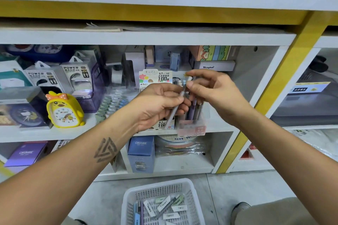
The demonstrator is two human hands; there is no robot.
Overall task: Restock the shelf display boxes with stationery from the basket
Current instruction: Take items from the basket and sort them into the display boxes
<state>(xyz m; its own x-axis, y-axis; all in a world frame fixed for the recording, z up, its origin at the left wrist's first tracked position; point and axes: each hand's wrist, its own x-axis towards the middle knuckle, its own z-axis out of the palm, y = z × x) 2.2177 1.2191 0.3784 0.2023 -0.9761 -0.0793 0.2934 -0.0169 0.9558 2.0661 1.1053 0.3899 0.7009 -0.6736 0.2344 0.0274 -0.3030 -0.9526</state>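
Both arms are reaching up toward the middle shelf (215, 129), and the two hands are meeting in front of the display boxes there. The left hand (159, 104) is curling its fingers around a slim grey pencil (178, 103), gripping it along the lower barrel so the pencil is slanting up and to the right. The right hand (213, 89) is pinching the pencil's top end between thumb and forefinger, right at the pale cap, so both hands are clamped on the same pencil and nearly touching each other. Just behind and below them a clear display box (192, 124) is standing at the front edge of the shelf, holding upright pencils in purple and grey tones; the printed lead-refill box (155, 78) with "0.7" and "100" on it is sitting beside it, partly hidden by the left hand. Down on the floor, between the person's feet, a white plastic basket (131, 197) is lying with more stock in it: several flat lead cases and a few pencils scattered on its bottom. Off to the left on the same shelf a yellow duck alarm clock (63, 110) is standing near boxed power banks (76, 76).
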